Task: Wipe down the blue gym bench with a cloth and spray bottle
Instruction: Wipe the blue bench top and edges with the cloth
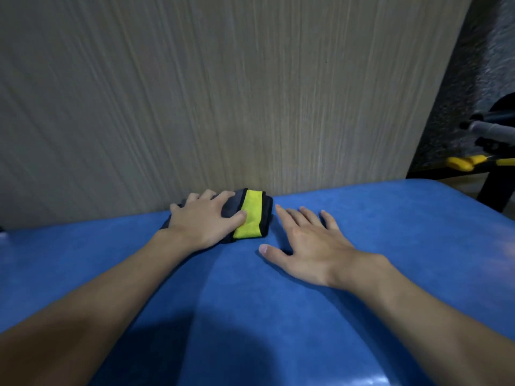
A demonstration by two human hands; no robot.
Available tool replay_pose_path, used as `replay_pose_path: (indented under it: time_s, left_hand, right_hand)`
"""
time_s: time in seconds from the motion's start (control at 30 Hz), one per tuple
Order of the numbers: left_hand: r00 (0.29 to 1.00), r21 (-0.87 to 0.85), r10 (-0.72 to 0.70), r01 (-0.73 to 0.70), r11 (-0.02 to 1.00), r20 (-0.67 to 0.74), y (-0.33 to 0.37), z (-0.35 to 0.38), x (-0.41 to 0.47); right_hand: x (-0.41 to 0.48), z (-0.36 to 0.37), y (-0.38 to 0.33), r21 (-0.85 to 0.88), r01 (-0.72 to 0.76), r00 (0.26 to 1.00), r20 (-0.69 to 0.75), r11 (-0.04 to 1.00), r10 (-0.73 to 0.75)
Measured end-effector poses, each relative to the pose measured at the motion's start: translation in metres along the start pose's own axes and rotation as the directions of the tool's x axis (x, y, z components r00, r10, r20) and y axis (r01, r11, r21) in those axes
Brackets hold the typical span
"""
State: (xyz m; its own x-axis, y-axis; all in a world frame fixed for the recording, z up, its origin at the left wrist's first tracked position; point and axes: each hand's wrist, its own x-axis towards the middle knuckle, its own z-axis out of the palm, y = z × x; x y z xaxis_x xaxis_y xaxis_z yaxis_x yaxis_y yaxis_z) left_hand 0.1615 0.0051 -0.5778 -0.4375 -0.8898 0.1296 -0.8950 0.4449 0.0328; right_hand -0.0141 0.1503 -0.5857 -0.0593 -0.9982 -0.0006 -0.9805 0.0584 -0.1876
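**A:** What lies nearest?

**B:** The blue bench (250, 316). Its pad fills the lower view, and both forearms reach out across it.

**A:** And the right grip?

**B:** The right grip (306, 246) lies flat on the pad with its fingers straight and spread, holding nothing (a brace for the forward lean, I'd judge).

**A:** The left?

**B:** Slightly farther out, the left grip (202, 220) presses down on the folded cloth (250, 215). The palm and straight fingers are on top and the thumb is on its yellow stripe. It is pressing rather than clutching, which suits pushing the cloth along the surface.

**A:** Where exactly is the cloth?

**B:** It's at the bench's far edge, against the wood-grain wall panel (223, 93). The right fingertips are just beside it, not touching. My guess is that the strip by the wall is the part being wiped.

**A:** Any spray bottle?

**B:** None in view. Past the bench's right corner stands dark gym equipment (485, 129) with yellow parts (too blurred to identify).
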Motion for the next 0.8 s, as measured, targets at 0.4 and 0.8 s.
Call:
replay_pose_path:
  time_s: [0.4,0.8]
  left_hand:
    - [0.997,-0.038,0.077,-0.077,0.996,0.0,0.011,0.003,0.006]
    - [0.999,0.055,-0.033,0.031,0.998,0.043,-0.061,-0.007,-0.013]
  right_hand:
    - [0.003,0.004,-0.003,-0.022,-0.07,0.998,-0.013,0.997,0.069]
    - [0.026,0.0,-0.063,0.069,0.047,0.999,-0.006,0.997,-0.046]
